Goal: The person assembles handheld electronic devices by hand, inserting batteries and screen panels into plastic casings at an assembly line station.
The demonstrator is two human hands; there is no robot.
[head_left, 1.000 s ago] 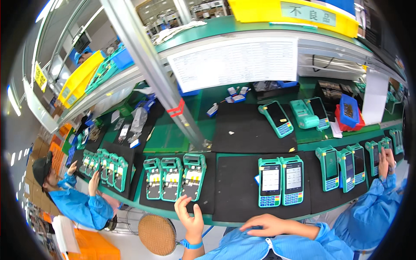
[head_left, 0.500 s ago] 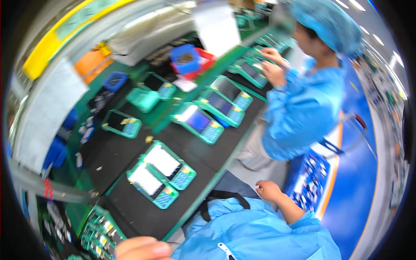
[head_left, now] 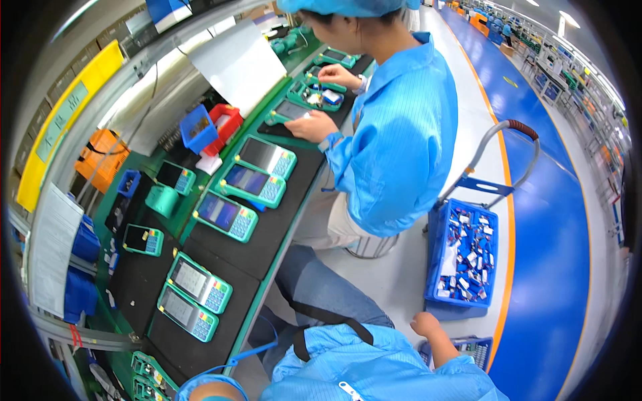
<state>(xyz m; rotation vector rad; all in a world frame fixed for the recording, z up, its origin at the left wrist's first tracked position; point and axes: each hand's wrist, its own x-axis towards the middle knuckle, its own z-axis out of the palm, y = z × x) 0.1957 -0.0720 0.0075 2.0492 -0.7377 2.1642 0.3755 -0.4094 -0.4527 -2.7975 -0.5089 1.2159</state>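
My right hand (head_left: 424,324) hangs beside my body over the floor, fingers curled in, with nothing visible in it. At the lower edge, my left wrist (head_left: 212,389) shows below a blue cuff with a blue cord; its fingers are out of sight. Nearest to it on the black-matted bench lie two green-framed handheld card terminals (head_left: 188,313) (head_left: 199,283), side by side, with pale lit screens and keypads. Farther along are three more terminals (head_left: 225,215) (head_left: 254,184) (head_left: 266,158). One with a dark screen (head_left: 143,240) lies to the left.
A co-worker in blue (head_left: 401,134) handles terminals farther up the bench. Blue and red bins (head_left: 224,127) stand at the back. On the floor right, a trolley (head_left: 495,167) stands by a blue crate (head_left: 493,267) of small parts. Green frames (head_left: 150,374) lie at the near left.
The view has swung, bringing more aisle and the trolley into sight. My left fingers have gone from the lower edge, leaving only the wrist. My right hand still hangs at my side.
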